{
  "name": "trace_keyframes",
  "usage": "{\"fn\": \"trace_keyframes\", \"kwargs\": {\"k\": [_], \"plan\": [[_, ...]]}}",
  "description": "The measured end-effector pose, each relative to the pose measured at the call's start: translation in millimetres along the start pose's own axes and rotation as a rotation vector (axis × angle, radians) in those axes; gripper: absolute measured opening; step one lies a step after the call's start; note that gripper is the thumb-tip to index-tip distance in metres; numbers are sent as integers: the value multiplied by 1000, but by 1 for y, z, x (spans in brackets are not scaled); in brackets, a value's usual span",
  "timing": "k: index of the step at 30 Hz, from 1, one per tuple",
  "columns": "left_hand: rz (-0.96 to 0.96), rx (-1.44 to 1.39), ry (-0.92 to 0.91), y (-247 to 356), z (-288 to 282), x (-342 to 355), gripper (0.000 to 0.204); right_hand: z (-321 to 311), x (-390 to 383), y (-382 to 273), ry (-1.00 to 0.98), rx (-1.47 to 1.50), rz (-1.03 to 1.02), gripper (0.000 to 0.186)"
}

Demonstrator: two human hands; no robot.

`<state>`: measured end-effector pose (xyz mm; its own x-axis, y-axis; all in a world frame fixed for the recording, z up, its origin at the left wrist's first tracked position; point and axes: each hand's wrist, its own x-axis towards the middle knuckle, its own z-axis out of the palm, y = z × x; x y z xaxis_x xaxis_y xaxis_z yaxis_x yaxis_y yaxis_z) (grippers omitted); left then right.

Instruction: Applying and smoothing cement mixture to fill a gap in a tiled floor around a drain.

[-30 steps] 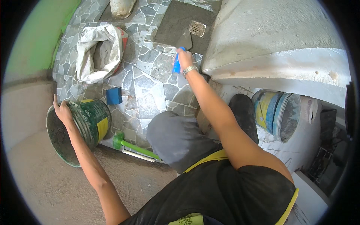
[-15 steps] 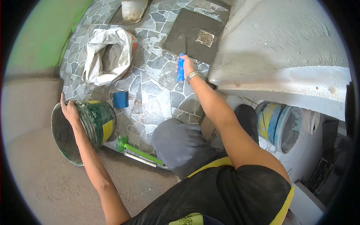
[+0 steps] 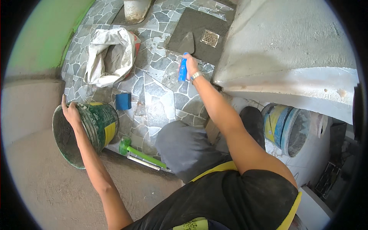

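My right hand (image 3: 188,68) is closed around the blue handle of a trowel (image 3: 188,43). The trowel's grey pointed blade lies over a square of dark wet mortar (image 3: 184,28), left of a square metal floor drain (image 3: 209,38) set in it. At the left, my left hand (image 3: 71,114) rests at the rim of a green bucket (image 3: 100,124) with yellow patches. Its index finger is stretched out and its thumb is apart from it; the other fingers are partly hidden. The inside of the bucket is smeared with grey residue.
A white sack (image 3: 100,78) with grey powder stands open on the stone-pattern tiles. Near it are a blue block (image 3: 123,101) and a green mallet (image 3: 124,145). A plastered wall (image 3: 283,50) borders the right; another bucket (image 3: 278,128) stands below it. A white pedestal (image 3: 136,11) is at the far end.
The trowel has turned, so its blade now shows its broad face rather than a thin edge. My right hand has shifted slightly. My left hand stays at the bucket.
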<state>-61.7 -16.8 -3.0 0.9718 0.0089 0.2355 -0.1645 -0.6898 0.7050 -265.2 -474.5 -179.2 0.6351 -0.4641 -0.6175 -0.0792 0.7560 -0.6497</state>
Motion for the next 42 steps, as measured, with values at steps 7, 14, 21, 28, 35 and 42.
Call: {"fn": "trace_keyframes", "kwargs": {"k": [7,14,21,28,35,42], "plan": [[108,-45,76,8,1,-1,63,8,56,-24,89,36,-41,24],[-35,-23,26,19,-1,-8,63,-1,93,-44,252,124,-126,32],[-70,-79,4,24,-1,-8,64,39,102,-6,305,320,-193,37],[-58,-119,6,24,0,-9,65,50,88,15,177,161,-104,40],[-54,-22,-19,23,-4,-8,65,40,109,-5,335,279,-164,41],[-71,-77,9,26,-2,-9,65,58,79,36,131,64,-77,40]]}}
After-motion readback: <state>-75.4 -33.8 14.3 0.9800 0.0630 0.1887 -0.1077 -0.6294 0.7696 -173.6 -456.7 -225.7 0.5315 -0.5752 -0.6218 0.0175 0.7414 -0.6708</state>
